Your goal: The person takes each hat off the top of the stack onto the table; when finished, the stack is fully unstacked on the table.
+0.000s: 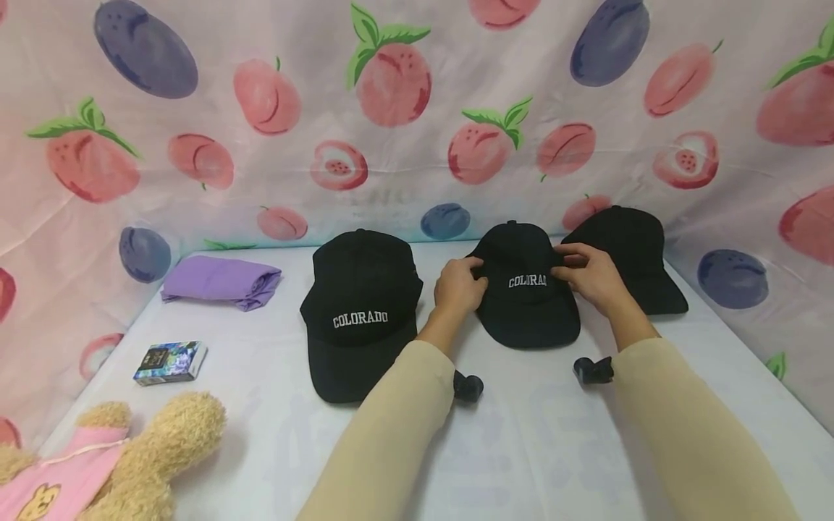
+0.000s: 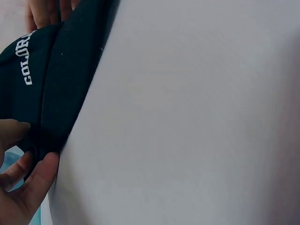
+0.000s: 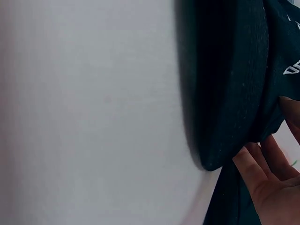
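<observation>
A black baseball cap with white "COLORADO" lettering, partly covered, is held between both hands toward the back of the white table. My left hand pinches its left side just above the brim, thumb in front and fingers behind. On the opposite side my right hand pinches the edge the same way, its thumb covering the last letters. The left wrist view shows the left hand at the brim's corner. In the right wrist view, the right hand's fingers reach behind the cap.
Another black "COLORADO" cap lies to the left, and a third black cap sits behind the right hand. Farther left are a folded purple cloth, a small patterned box and a plush toy. Fruit-print fabric hangs behind.
</observation>
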`<state>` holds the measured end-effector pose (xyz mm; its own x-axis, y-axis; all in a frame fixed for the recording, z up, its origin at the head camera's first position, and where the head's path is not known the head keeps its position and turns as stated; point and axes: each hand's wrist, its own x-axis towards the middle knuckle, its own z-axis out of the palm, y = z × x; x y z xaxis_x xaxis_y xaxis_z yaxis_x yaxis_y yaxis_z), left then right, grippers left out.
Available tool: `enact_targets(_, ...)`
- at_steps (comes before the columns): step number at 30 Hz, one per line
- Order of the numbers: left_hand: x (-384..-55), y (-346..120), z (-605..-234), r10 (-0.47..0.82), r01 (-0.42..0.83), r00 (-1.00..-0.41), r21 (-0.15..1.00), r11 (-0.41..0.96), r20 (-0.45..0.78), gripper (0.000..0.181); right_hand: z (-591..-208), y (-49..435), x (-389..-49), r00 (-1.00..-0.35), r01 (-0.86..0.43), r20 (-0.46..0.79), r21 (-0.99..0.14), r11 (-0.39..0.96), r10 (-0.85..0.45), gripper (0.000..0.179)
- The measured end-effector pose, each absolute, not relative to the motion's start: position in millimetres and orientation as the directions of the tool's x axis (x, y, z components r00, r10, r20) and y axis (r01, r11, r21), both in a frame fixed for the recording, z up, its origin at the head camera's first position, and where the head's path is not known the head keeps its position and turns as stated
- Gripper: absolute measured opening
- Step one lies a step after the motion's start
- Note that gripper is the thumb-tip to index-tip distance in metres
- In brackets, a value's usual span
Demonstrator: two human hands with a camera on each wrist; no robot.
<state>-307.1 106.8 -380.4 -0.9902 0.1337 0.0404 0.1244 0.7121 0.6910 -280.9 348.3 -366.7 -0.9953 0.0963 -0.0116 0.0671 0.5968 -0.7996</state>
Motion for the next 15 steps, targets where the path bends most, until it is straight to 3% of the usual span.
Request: enact_targets(15,-320,117,-383,0.134,0.131,-0.989,0.732,0.669,0.054,0.039,-373,355,-289,-0.989,0.080,0.011,-0.806,0.586,0.150,0.058)
